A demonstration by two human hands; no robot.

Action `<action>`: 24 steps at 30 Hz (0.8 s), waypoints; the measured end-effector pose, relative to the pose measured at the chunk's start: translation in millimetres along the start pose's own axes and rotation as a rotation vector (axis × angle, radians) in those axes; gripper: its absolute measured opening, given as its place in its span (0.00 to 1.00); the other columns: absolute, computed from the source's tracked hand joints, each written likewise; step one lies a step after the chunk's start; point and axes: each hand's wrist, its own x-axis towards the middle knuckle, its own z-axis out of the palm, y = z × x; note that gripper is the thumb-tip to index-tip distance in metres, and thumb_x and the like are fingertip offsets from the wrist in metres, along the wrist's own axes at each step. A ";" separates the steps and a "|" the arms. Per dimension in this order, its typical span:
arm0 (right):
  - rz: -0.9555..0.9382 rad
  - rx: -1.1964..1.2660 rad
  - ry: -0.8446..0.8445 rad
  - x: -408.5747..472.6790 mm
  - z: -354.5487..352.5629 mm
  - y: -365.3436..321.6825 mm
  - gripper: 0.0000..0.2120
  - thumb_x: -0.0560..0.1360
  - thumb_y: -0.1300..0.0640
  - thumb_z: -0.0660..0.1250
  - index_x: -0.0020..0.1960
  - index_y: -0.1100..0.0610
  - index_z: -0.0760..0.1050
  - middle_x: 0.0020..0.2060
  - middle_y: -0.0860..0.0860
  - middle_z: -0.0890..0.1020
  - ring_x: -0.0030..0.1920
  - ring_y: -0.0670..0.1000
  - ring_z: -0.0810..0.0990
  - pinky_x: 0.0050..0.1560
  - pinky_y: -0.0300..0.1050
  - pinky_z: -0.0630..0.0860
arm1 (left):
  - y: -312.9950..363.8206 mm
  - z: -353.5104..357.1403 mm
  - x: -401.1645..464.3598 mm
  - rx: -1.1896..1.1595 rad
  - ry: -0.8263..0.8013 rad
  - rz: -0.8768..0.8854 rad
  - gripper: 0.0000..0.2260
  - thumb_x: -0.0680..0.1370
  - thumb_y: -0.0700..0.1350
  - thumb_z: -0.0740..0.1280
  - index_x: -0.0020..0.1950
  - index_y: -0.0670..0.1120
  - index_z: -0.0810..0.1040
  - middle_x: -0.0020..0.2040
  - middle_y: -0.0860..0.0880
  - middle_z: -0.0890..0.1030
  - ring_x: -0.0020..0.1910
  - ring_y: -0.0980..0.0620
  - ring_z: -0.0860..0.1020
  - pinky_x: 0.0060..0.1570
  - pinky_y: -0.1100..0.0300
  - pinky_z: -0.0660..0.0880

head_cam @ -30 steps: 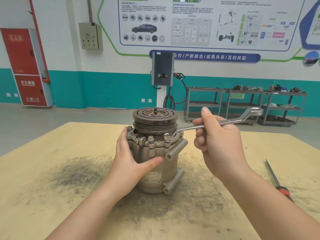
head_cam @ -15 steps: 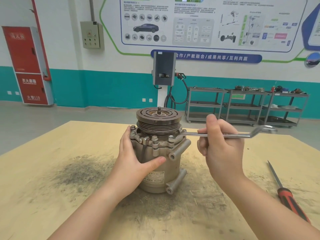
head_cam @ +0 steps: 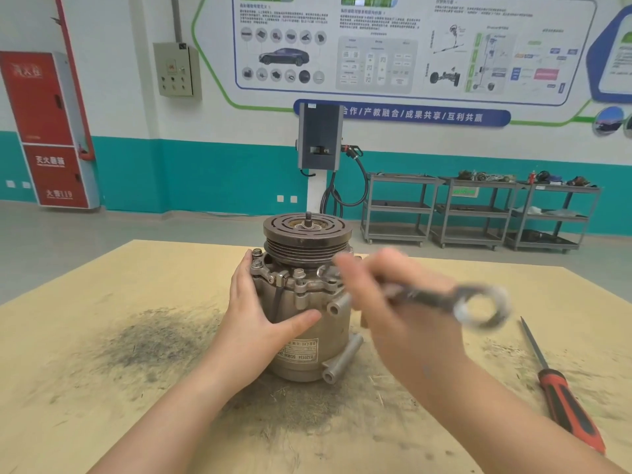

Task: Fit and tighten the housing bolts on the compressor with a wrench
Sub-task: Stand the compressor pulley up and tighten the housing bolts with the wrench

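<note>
1. A dark, sooty smear (head_cam: 150, 340) stains the left half of the desk (head_cam: 102, 278), a bare board-topped surface whose far edge runs behind everything on it.
2. The left hand (head_cam: 254, 318) lies against the left flank of the compressor (head_cam: 304, 302). Its fingers are straight and close together, reaching up the housing toward the flange, and the thumb is stretched across the front just above the label. The hand presses on the body and is not curled round it.
3. The compressor stands upright near the middle of the desk, toward the far edge, with its grooved pulley (head_cam: 307, 239) on top and a threaded shaft end sticking up from the centre. Housing bolts (head_cam: 257, 254) sit upright around the flange under the pulley. Two stub pipes jut out on its right front.
4. The right hand (head_cam: 396, 309) is heavily blurred, just right of the compressor and in front of its right flange. It holds the wrench (head_cam: 444, 299) by the shank; how the single fingers lie I cannot tell.
5. The wrench points right and toward the viewer, its ring end (head_cam: 480, 307) free in the air above the desk. Its other end is hidden by the hand.
6. A red-handled screwdriver (head_cam: 557, 388) lies near the right edge, blade pointing away, well apart from the compressor.
</note>
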 end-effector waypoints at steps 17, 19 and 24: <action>1.147 0.825 0.233 26.7 -18.8 49.0 0.13 0.80 0.52 0.63 0.44 0.61 0.74 0.22 0.49 0.69 0.19 0.44 0.61 0.18 0.34 0.58 | 4.4 -2.9 -2.9 -0.014 -0.039 0.003 0.59 0.55 0.74 0.72 0.78 0.66 0.42 0.78 0.66 0.51 0.76 0.62 0.55 0.70 0.60 0.57; 1.138 0.829 0.278 21.6 -14.3 50.4 0.13 0.80 0.52 0.64 0.44 0.61 0.74 0.23 0.49 0.69 0.19 0.44 0.62 0.18 0.34 0.59 | 4.5 -2.9 -2.9 -0.013 -0.039 0.005 0.60 0.56 0.74 0.73 0.78 0.65 0.41 0.78 0.65 0.50 0.76 0.62 0.55 0.70 0.60 0.56; 0.856 0.690 0.319 14.5 -8.2 46.5 0.22 0.80 0.49 0.63 0.30 0.53 0.80 0.22 0.51 0.71 0.20 0.45 0.65 0.21 0.35 0.61 | 5.2 -3.1 -2.1 -0.008 -0.045 0.000 0.60 0.55 0.74 0.72 0.78 0.65 0.40 0.79 0.65 0.49 0.76 0.62 0.54 0.71 0.59 0.56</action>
